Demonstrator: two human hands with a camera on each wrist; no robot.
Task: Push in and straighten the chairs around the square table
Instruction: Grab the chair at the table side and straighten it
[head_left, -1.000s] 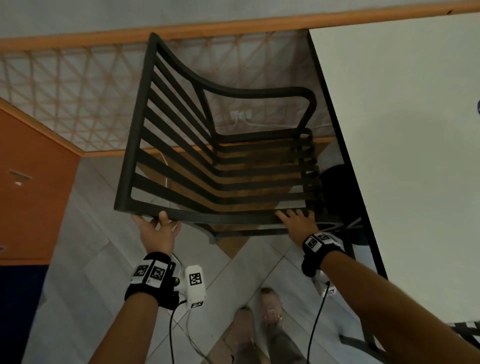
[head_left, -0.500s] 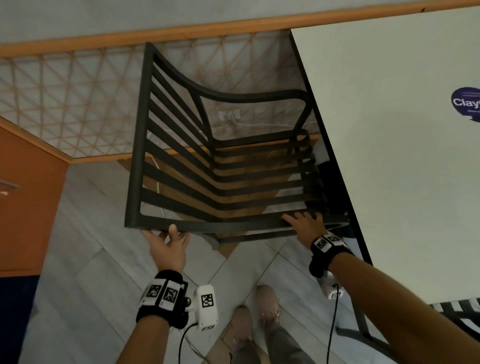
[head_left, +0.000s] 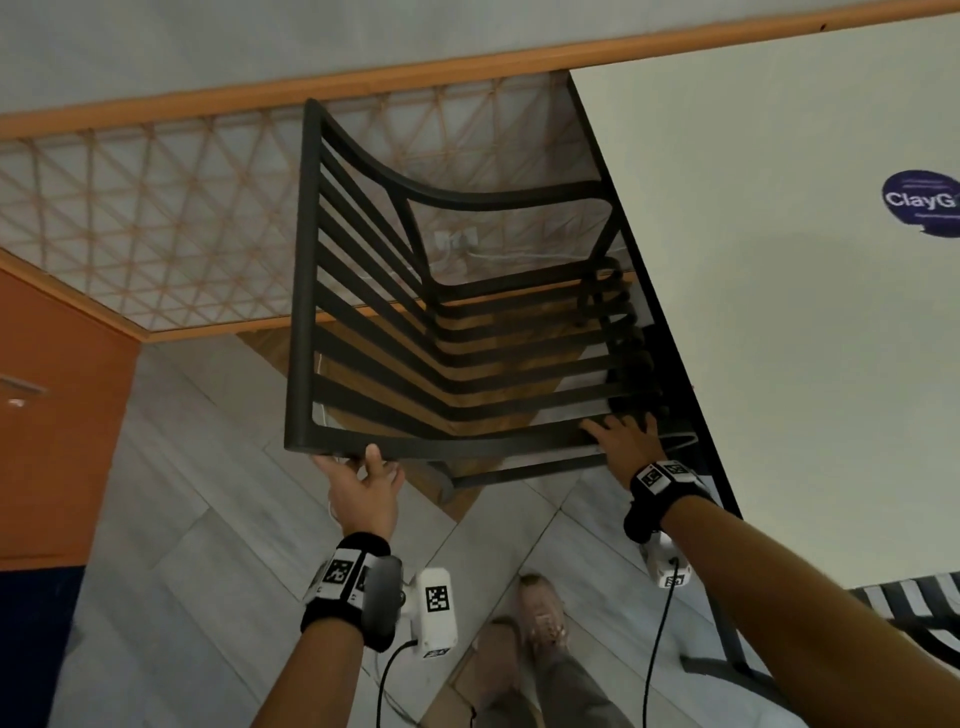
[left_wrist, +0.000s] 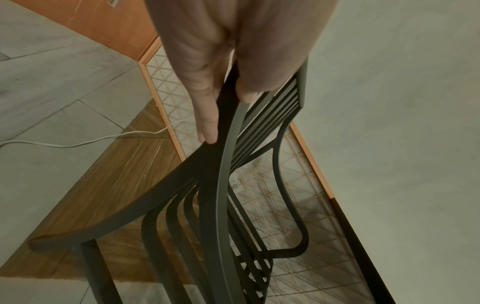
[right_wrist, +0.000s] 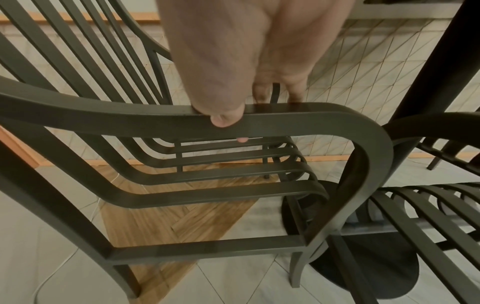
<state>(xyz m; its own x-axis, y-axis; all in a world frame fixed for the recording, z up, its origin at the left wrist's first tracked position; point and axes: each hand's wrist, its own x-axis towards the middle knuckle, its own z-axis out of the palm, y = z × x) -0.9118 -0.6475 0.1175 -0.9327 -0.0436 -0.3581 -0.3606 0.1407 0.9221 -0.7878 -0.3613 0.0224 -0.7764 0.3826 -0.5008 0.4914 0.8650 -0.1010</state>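
Chair (head_left: 457, 332) slid closer under table (head_left: 779, 312) — both hands holding armrest.

Left wrist: I see a black fabric wristband (head_left: 347, 581) with square black-and-white coded markers, and a white camera block (head_left: 435, 613) carrying the same kind of marker, with a black cable (head_left: 384, 680).
Right wrist: a matching black band (head_left: 661, 486), white block (head_left: 667, 566), black cable (head_left: 655, 644).
Arms: bare, no sleeves.
Feet: pale brownish shoes (head_left: 540, 608), grey trousers (head_left: 566, 691).

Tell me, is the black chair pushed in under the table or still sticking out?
Mostly out. The chair's front slat ends just reach the table edge; the rest of the seat lies beside it, not underneath.
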